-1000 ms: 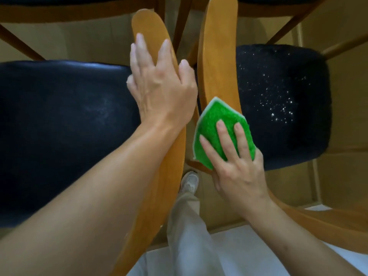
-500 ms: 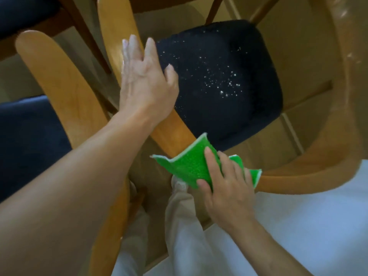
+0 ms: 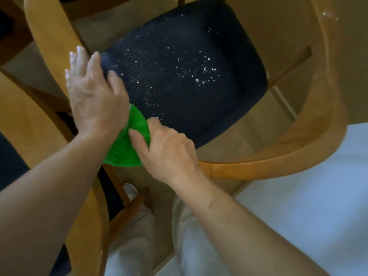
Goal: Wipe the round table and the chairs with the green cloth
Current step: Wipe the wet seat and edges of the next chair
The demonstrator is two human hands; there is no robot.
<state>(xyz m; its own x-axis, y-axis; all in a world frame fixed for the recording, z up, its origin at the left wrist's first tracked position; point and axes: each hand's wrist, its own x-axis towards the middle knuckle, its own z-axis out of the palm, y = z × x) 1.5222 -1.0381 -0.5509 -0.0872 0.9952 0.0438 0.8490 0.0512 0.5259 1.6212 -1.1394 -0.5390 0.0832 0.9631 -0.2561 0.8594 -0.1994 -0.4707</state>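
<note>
Tan flooring shows under two wooden chairs; left hand [image 3: 93,96] lies flat, fingers straight, on the chair back [image 3: 49,42]. Right hand [image 3: 169,150] grips the green cloth [image 3: 127,150] at the crumb-strewn dark seat [image 3: 185,76]; best sweep crumbs toward one edge with firm, overlapping strokes

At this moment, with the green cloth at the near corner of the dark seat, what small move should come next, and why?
Probably sweep the green cloth forward across the dark seat. The right hand holds it at the seat's near corner, white specks dot the cushion beyond it, and the left hand rests on the wooden chair back, which looks enough to steady the chair.
</note>
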